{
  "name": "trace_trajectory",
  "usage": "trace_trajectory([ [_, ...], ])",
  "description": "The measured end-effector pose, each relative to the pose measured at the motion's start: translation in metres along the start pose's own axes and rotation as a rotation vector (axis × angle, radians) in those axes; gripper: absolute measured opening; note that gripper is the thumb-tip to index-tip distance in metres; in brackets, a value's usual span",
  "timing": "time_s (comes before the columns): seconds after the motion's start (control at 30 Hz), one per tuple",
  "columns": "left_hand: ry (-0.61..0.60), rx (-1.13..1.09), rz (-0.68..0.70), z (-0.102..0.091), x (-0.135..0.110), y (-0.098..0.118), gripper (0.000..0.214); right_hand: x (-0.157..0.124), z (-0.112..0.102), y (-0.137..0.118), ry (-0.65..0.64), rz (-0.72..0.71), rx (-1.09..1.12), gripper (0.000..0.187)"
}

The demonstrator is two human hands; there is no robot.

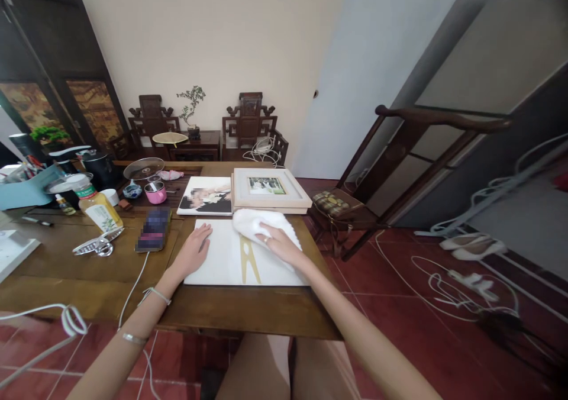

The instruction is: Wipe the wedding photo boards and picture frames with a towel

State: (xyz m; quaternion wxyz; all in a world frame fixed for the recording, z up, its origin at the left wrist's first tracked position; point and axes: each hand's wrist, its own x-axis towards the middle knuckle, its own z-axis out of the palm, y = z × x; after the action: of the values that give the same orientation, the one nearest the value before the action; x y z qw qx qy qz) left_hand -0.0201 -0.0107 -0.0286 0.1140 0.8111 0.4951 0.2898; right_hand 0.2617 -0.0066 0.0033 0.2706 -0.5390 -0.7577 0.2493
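Observation:
A flat white panel (217, 267), perhaps a photo board or album, lies near the front edge of the wooden table, with a gold A-like shape (247, 258) on its face. My left hand (197, 251) rests on the panel's left side, fingers stretched out and nothing held. Pressed down on the panel's upper right is a white fluffy cloth (248, 219), which my right hand (279, 244) grips from above. The cloth covers the top of the gold shape and part of the panel's far edge.
Behind the panel lie a photo print (206, 196) and a framed picture (270, 188). To the left are a phone (153, 229) on a white cable, a silver claw clip (98, 243), a bottle (100, 207) and a pink cup (155, 193). A wooden chair (399, 151) stands right.

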Motion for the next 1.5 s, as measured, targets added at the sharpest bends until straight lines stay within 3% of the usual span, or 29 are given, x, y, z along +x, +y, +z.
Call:
trace_trajectory([
  [0.1,0.008,-0.001,0.005,-0.001,0.0,0.001,0.043,-0.017,-0.016,0.027,0.08,0.118,-0.026,0.048],
  [0.2,0.008,0.006,0.013,0.0,0.0,0.001,0.043,-0.046,-0.023,0.036,0.101,0.161,-0.052,0.043],
  [0.37,0.005,0.041,0.016,0.002,0.001,0.0,0.045,-0.116,-0.021,0.022,-0.031,-0.118,-0.153,0.029],
  [0.47,0.002,0.052,0.03,0.003,0.001,-0.001,0.045,-0.136,-0.023,0.022,-0.098,-0.147,-0.137,0.029],
  [0.57,-0.002,0.046,0.044,0.003,0.002,-0.003,0.043,-0.12,-0.025,0.031,-0.086,-0.021,-0.099,0.036],
  [0.67,-0.003,0.031,0.043,0.003,0.002,-0.004,0.041,-0.077,-0.025,0.035,-0.042,0.065,-0.057,0.039],
  [0.8,-0.008,0.012,0.034,0.002,0.002,-0.003,0.042,-0.022,-0.024,0.03,-0.012,0.089,-0.023,0.038],
  [0.9,-0.008,0.002,0.032,0.001,0.002,-0.002,0.041,-0.009,-0.021,0.027,-0.012,0.092,-0.021,0.04],
  [1.0,-0.011,0.02,0.031,0.001,0.002,-0.002,0.041,-0.024,-0.018,0.026,-0.027,0.095,-0.03,0.039],
  [1.13,-0.006,0.039,0.033,0.001,0.002,-0.001,0.041,-0.077,-0.017,0.022,-0.087,0.038,-0.067,0.04],
  [1.3,-0.008,0.042,0.044,0.001,0.001,-0.001,0.043,-0.132,-0.037,0.013,-0.26,-0.044,-0.062,0.041],
  [1.4,-0.015,0.044,0.046,0.001,0.001,-0.001,0.043,-0.13,-0.048,0.014,-0.332,0.005,-0.031,0.044],
  [1.5,-0.016,0.039,0.051,0.001,0.001,-0.002,0.042,-0.1,-0.047,0.019,-0.271,0.061,-0.018,0.049],
])
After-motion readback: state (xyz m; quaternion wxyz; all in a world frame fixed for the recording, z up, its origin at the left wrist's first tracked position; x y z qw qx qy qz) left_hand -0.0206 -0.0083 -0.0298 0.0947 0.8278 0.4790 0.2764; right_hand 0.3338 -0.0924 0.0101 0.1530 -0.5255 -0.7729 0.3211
